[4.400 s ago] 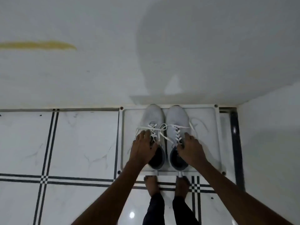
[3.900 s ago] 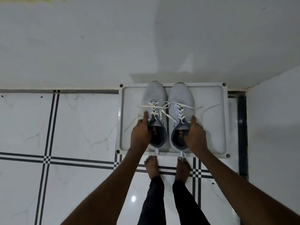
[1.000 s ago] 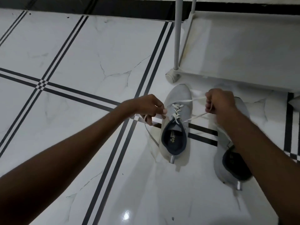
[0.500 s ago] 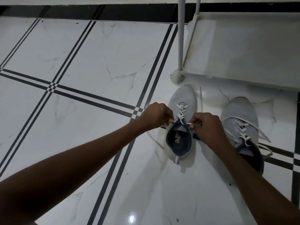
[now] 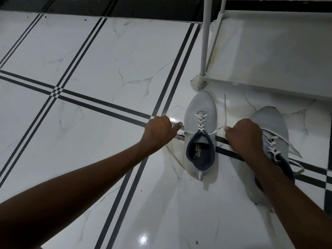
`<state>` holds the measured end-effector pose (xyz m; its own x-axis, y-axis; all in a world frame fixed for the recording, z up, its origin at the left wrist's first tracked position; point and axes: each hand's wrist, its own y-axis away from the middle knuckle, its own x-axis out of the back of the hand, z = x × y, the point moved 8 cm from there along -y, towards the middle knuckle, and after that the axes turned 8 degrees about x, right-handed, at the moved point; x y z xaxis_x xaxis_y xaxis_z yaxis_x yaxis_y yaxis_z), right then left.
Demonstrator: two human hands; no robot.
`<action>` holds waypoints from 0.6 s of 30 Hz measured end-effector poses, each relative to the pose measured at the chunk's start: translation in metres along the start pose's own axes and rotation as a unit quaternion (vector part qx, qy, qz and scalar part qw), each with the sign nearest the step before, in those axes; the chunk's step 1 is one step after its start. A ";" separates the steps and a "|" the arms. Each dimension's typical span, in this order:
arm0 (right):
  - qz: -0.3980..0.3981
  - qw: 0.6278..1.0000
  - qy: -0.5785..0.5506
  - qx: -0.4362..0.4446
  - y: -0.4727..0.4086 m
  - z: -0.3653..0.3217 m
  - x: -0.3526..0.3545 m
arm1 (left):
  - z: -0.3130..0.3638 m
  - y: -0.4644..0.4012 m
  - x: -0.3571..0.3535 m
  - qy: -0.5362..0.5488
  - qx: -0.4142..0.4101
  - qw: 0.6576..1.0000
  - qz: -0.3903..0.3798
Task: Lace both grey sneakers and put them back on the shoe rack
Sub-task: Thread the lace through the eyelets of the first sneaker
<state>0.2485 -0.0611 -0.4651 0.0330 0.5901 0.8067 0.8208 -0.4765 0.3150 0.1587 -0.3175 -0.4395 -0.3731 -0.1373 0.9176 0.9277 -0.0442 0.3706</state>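
Note:
Two grey sneakers stand on the tiled floor, toes toward the rack. The left sneaker (image 5: pixel 200 112) has a dark blue lining and a white lace (image 5: pixel 201 121) crossed up its front. My left hand (image 5: pixel 159 129) is closed on one lace end to the shoe's left. My right hand (image 5: pixel 243 136) is closed on the other end to its right, and both ends run taut sideways from the top eyelets. The right sneaker (image 5: pixel 273 123) lies partly under my right forearm, its laces loose on the floor. The white shoe rack (image 5: pixel 269 51) sits at the upper right.
The rack's post (image 5: pixel 204 36) and round foot (image 5: pixel 196 84) stand just beyond the left sneaker's toe. White marble tiles with black double stripes (image 5: pixel 75 58) spread to the left. A dark skirting band (image 5: pixel 107 6) runs along the top.
Four seconds ago both sneakers stood on the rack's top shelf under my hands; now they are on the floor. In the last half second my hands moved apart, pulling the lace ends out sideways.

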 end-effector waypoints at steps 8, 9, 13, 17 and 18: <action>-0.075 0.875 -0.446 -0.175 0.009 -0.017 -0.027 | 0.021 -0.005 -0.037 0.402 0.187 0.875 -0.196; -0.071 0.870 -0.461 -0.161 0.006 -0.023 -0.023 | 0.026 -0.008 -0.029 0.417 0.178 0.870 -0.193; -0.024 0.906 -0.422 -0.023 -0.008 -0.052 0.012 | 0.049 -0.010 0.002 0.534 0.096 0.810 -0.221; 0.018 0.926 -0.349 0.140 -0.015 -0.093 0.055 | 0.075 -0.007 0.025 0.437 -0.040 0.879 -0.185; 0.020 0.927 -0.333 0.169 -0.014 -0.101 0.062 | 0.082 -0.003 0.022 0.417 -0.056 0.883 -0.207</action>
<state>0.1811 -0.0837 -0.3688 0.3196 0.9021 0.2901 0.9396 -0.3414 0.0265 0.1468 -0.2397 -0.4083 -0.5868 -0.7656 0.2636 0.7258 -0.3529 0.5905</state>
